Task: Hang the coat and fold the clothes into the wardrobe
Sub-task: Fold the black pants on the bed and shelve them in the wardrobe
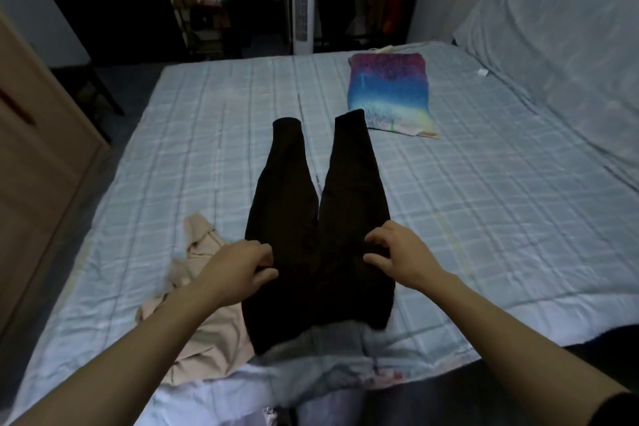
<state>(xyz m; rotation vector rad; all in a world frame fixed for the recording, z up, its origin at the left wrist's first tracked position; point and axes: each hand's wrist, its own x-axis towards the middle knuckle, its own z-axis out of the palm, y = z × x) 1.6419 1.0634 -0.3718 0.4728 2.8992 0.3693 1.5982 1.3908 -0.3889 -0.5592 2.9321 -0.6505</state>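
Your left hand (242,266) and right hand (397,252) each pinch a hip edge of the black trousers (321,218), which lie flat on the bed (484,218), waist toward you and legs pointing away. A beige garment (207,332) lies touching their left side, and a rainbow cloth (390,93) lies just beyond their right leg.

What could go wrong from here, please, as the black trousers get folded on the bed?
The black trousers lie with legs splayed apart, so a fold now may come out crooked. The beige garment lies against their left edge beside the left hand and could get caught in the fold.
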